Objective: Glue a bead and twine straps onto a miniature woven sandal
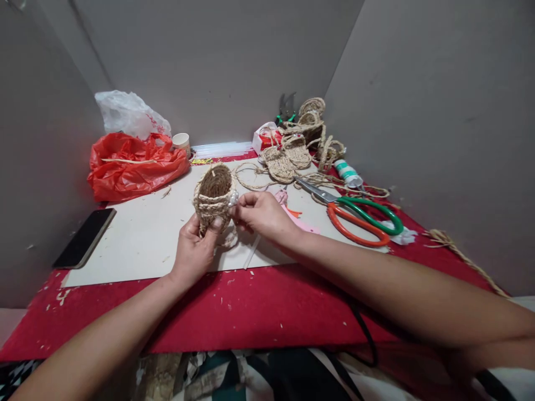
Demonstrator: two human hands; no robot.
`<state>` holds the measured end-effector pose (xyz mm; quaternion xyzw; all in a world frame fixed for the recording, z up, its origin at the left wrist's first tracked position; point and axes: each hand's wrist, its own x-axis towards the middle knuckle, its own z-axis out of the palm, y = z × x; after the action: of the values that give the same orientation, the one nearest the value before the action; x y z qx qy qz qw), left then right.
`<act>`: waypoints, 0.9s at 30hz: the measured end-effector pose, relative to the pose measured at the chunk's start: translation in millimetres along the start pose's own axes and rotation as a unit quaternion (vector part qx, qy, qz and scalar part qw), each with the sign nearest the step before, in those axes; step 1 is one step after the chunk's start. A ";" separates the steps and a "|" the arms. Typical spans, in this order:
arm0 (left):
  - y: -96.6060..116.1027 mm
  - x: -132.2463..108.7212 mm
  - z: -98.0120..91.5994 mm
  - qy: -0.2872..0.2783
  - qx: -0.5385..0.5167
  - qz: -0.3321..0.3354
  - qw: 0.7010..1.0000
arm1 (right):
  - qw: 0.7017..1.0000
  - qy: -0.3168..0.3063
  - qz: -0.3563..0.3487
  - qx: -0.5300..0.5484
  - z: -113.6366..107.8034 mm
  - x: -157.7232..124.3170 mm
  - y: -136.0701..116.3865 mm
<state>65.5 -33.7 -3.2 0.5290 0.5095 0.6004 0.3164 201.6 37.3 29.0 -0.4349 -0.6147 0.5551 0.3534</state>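
Observation:
A small slipper woven from straw cord is held up above the white board, its opening facing upward. My left hand is closed round its lower part, with the thumb pressed on the front. On the slipper's right side sits a cluster of white pearl-like beads. My right hand is closed in a pinch at these beads; its fingertips partly hide what lies between them. Below the slipper, a pale loop shows near the board.
Large scissors with green and orange handles lie right, near a glue gun, partly hidden. Woven slippers and cord stand behind. A red plastic bag, a paper cup and a phone are left. Grey walls surround the red-covered table.

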 end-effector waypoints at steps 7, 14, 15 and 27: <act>1.2 -2.5 4.6 0.013 0.010 0.023 1.000 | 0.991 -0.014 0.099 0.090 1.4 5.6 0.5; 3.2 4.7 1.9 0.030 -0.088 -0.067 0.993 | 0.983 -0.105 0.089 0.120 -18.1 13.5 -3.3; 2.1 6.2 0.3 0.029 -0.111 -0.074 0.991 | 0.981 -0.120 0.087 0.121 -21.3 14.7 -4.1; -2.9 8.9 -5.9 0.019 -0.173 -0.088 0.981 | 0.989 -0.092 0.044 0.110 -14.4 9.4 -6.4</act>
<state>57.2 -26.3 -2.7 0.4082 0.4486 0.6588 0.4451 210.4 51.4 36.8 -0.3672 -0.5604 0.6715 0.3165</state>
